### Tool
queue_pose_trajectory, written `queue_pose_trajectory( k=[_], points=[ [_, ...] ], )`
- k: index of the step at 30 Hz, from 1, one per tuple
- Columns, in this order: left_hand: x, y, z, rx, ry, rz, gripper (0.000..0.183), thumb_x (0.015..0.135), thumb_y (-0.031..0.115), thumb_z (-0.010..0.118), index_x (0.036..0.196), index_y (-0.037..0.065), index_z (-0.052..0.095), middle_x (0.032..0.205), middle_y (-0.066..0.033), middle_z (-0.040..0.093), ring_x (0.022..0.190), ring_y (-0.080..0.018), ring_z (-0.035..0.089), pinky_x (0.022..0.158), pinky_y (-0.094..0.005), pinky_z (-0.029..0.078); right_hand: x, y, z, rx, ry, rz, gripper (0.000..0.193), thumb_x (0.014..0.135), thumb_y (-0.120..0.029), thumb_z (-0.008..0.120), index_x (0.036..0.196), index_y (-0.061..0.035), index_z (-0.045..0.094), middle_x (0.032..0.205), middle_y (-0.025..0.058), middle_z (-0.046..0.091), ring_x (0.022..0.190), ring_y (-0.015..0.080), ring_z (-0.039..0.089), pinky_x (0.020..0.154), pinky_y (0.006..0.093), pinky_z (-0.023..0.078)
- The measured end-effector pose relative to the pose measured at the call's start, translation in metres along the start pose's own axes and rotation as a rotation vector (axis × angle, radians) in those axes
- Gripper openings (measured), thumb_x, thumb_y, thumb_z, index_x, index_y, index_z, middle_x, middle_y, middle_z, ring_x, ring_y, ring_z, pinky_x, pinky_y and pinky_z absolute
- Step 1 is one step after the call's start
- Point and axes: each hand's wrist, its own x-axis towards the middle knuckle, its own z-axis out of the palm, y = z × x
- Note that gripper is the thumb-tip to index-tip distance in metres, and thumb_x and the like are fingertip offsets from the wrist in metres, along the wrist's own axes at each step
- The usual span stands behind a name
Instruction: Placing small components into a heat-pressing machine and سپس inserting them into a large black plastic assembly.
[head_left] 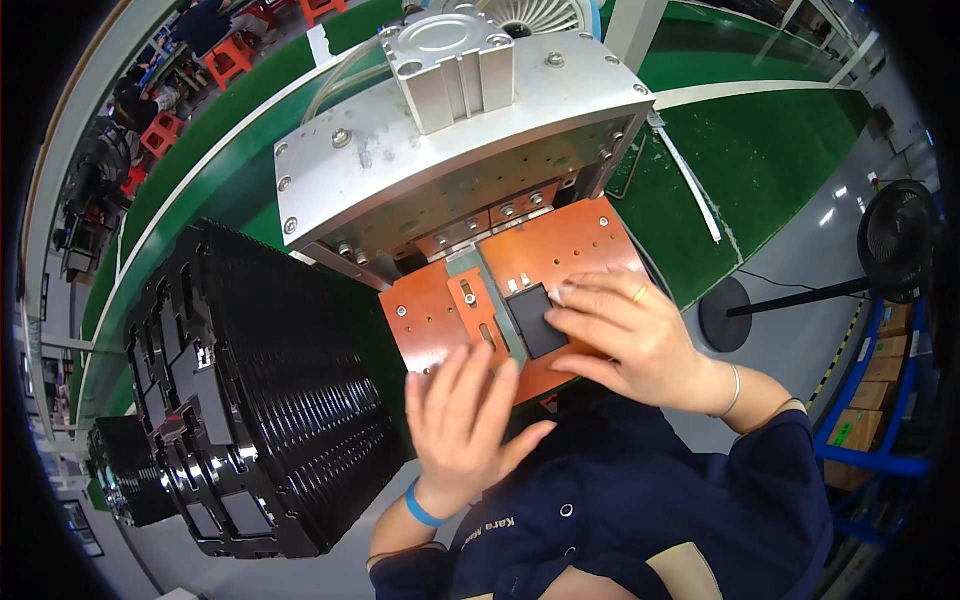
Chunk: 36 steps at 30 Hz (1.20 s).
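Observation:
A flat black rectangular piece lies on the orange fixture plate of a metal press. My right hand is over the right part of the plate, its fingers stretched out and their tips at the black piece's right edge. The thumb is apart from the fingers, near the piece's lower corner. My left hand is at the plate's near edge with fingers spread and nothing in them. Just beyond its fingertips sits an orange slotted bracket. Two small silvery tabs show above the black piece.
A tall stack of black plastic trays stands to my left, with flat dark pieces in its front tray. The press rests on a green bench. At the right are a black floor fan and a blue rack with cartons. Red stools are far left.

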Motion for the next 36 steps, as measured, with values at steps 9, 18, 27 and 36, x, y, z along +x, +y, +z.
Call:
queue_pose_trajectory(
  k=[9, 18, 27, 36],
  points=[
    [-0.006, -0.018, 0.015, -0.045, 0.081, -0.088, 0.058, 0.092, 0.054, 0.05, 0.127, 0.009, 0.057, 0.131, -0.0154, 0.054, 0.125, -0.0332, 0.047, 0.114, -0.0501, 0.018, 0.029, 0.016, 0.018, -0.067, 0.04, -0.043, 0.026, 0.075, -0.018, 0.075, 0.098, -0.0044, 0.071, 0.104, 0.0102, 0.069, 0.103, 0.0241, 0.064, 0.096, 0.0427, 0.048],
    [-0.007, -0.021, 0.018, -0.041, 0.134, -0.048, 0.056, 0.095, 0.052, 0.045, 0.122, 0.006, 0.061, 0.122, -0.0144, 0.06, 0.121, -0.0332, 0.051, 0.111, -0.05, 0.025, 0.04, 0.016, 0.02, -0.038, -0.009, -0.02, 0.022, 0.079, -0.017, 0.072, 0.096, -0.0034, 0.071, 0.106, 0.0153, 0.068, 0.106, 0.0279, 0.063, 0.096, 0.041, 0.048],
    [-0.007, -0.022, 0.023, -0.063, 0.165, -0.051, 0.05, 0.095, 0.049, 0.047, 0.12, 0.009, 0.064, 0.121, -0.0109, 0.062, 0.118, -0.0292, 0.052, 0.111, -0.0473, 0.025, 0.04, 0.009, -0.019, 0.93, -0.472, 0.511, 0.048, 0.092, -0.007, 0.058, 0.137, -0.0109, 0.045, 0.152, 0.0162, 0.029, 0.142, 0.0286, 0.026, 0.114, 0.041, 0.022],
    [-0.001, -0.01, 0.007, -0.054, 0.184, -0.055, 0.043, 0.083, 0.032, 0.07, 0.118, 0.007, 0.064, 0.12, -0.0116, 0.061, 0.114, -0.0288, 0.054, 0.107, -0.0455, 0.032, 0.058, 0.029, 0.0, 1.071, -0.257, 0.722, 0.019, 0.084, 0.0, 0.068, 0.09, -0.004, 0.049, 0.079, 0.0008, 0.059, 0.073, 0.0066, 0.061, 0.064, 0.0201, 0.05]
  ],
)
